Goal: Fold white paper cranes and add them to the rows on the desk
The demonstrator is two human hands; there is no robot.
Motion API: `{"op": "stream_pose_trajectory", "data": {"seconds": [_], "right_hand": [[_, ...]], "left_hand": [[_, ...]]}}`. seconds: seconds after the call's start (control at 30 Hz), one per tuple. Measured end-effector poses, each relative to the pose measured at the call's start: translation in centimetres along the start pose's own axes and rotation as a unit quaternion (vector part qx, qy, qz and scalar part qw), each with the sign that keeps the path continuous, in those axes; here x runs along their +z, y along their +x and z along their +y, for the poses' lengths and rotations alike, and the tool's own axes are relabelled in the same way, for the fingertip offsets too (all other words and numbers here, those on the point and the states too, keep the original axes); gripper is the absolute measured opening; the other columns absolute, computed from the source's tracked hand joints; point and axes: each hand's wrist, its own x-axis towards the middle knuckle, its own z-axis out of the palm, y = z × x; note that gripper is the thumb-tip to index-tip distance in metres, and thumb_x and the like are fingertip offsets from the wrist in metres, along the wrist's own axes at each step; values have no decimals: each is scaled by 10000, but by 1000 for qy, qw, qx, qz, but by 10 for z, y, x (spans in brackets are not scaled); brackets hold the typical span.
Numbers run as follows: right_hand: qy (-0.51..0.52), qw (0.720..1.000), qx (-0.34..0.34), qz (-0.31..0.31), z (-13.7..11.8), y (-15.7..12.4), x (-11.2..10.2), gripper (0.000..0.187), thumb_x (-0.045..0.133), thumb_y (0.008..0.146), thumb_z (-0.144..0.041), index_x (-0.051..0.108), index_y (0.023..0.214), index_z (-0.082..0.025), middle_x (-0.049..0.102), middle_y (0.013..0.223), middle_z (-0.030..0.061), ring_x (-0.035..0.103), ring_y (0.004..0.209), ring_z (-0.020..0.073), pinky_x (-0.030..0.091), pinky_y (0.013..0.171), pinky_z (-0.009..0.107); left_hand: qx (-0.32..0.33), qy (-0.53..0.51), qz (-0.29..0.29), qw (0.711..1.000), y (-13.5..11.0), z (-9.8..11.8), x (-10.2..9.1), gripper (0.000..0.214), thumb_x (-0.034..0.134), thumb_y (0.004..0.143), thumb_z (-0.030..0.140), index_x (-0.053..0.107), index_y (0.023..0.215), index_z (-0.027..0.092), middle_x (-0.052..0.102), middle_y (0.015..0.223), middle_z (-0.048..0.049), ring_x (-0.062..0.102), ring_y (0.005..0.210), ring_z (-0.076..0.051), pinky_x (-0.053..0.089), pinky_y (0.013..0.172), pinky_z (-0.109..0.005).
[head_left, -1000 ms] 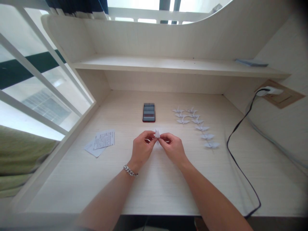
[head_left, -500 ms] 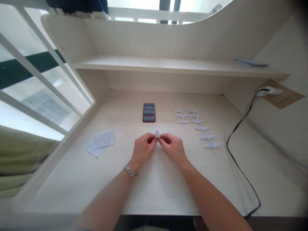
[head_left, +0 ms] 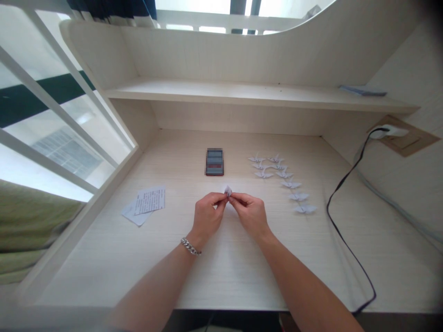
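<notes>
Between my fingertips is a small piece of folded white paper (head_left: 227, 190), its upper part sticking up past the fingers. My left hand (head_left: 209, 213) pinches it from the left, thumb and forefinger pressed together. From the other side my right hand (head_left: 249, 213) pinches the same paper, and the fingertips of both hands nearly meet. The lower part of the paper is hidden by the fingers. To the right of my hands several folded paper cranes (head_left: 290, 185) stand on the desk in a loose, curving group.
A dark, blurred rectangular object (head_left: 214, 162) lies beyond my hands. Square paper sheets (head_left: 149, 201), one with print, overlap at the left. A black cable (head_left: 341, 230) runs from the wall socket (head_left: 408, 136) down the desk's right side. A shelf (head_left: 242, 91) spans the back.
The folded paper has turned between my fingers, and its pointed top now looks shorter and more rounded. Both hands have shifted very slightly to the right.
</notes>
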Motion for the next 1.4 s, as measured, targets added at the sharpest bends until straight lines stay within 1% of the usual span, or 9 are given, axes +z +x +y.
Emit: {"op": "stream_pose_trajectory", "data": {"seconds": [0.17, 0.3, 0.4, 0.5, 0.63, 0.8, 1.0, 1.27, 1.4], "right_hand": [[93, 995, 29, 21, 4, 6, -3, 176, 685, 675, -306, 699, 792, -174, 711, 773, 40, 650, 714, 191, 524, 690, 318], [77, 996, 36, 19, 8, 9, -5, 192, 650, 707, -330, 664, 800, -163, 681, 724, 35, 624, 663, 170, 516, 654, 307], [78, 996, 40, 6, 9, 10, -6, 205, 589, 754, -352, 620, 826, -163, 650, 704, 29, 607, 644, 157, 519, 649, 304], [94, 995, 39, -20, 9, 10, -4, 195, 584, 755, -355, 590, 813, -168, 632, 712, 29, 601, 660, 156, 523, 664, 306], [123, 991, 37, -45, 7, 8, -2, 169, 584, 753, -345, 571, 794, -182, 615, 736, 16, 598, 685, 151, 528, 683, 305], [121, 992, 29, -32, 6, 6, 0, 152, 586, 752, -332, 584, 804, -189, 599, 747, 10, 582, 685, 146, 529, 638, 287], [102, 994, 23, -25, 5, 4, -1, 157, 579, 762, -324, 607, 833, -186, 608, 770, 24, 581, 707, 158, 520, 630, 291], [104, 994, 22, -30, 7, 5, 0, 144, 576, 770, -304, 611, 842, -184, 613, 754, 21, 570, 693, 153, 500, 597, 272], [102, 994, 21, -31, 9, 5, 1, 145, 584, 769, -307, 610, 842, -184, 602, 746, 17, 566, 695, 154, 491, 583, 264]], "left_hand": [[16, -58, -25, 998, 0, 1, 2, 213, 527, 798, 153, 690, 917, 218, 653, 951, -58, 612, 864, -161, 507, 762, -283], [-4, -90, -50, 995, -1, 4, 4, 231, 543, 787, 169, 677, 969, 218, 643, 952, -58, 612, 844, -155, 514, 696, -255], [-39, -99, -16, 994, -2, 6, 3, 191, 602, 759, 272, 679, 912, 187, 662, 891, -63, 624, 782, -155, 518, 673, -256], [-70, -89, 25, 993, -1, 7, 1, 278, 659, 704, 344, 659, 921, 171, 676, 853, -62, 621, 686, -145, 523, 642, -266], [-45, -57, 13, 997, -1, 10, -1, 224, 638, 729, 349, 679, 884, 193, 684, 870, -54, 626, 719, -151, 523, 656, -266], [-10, -41, 15, 999, 0, 13, -2, 173, 598, 773, 321, 691, 851, 197, 676, 870, -49, 624, 780, -151, 518, 683, -257], [-5, -45, 13, 999, 0, 12, -2, 167, 593, 779, 310, 683, 855, 191, 664, 873, -54, 619, 785, -152, 525, 681, -262], [10, -41, 38, 998, -1, 13, -1, 149, 619, 759, 293, 686, 829, 180, 662, 878, -63, 621, 796, -155, 532, 701, -272], [3, -49, 48, 998, -1, 12, 0, 156, 627, 754, 283, 686, 859, 183, 675, 891, -58, 628, 781, -149, 533, 708, -268]]}}
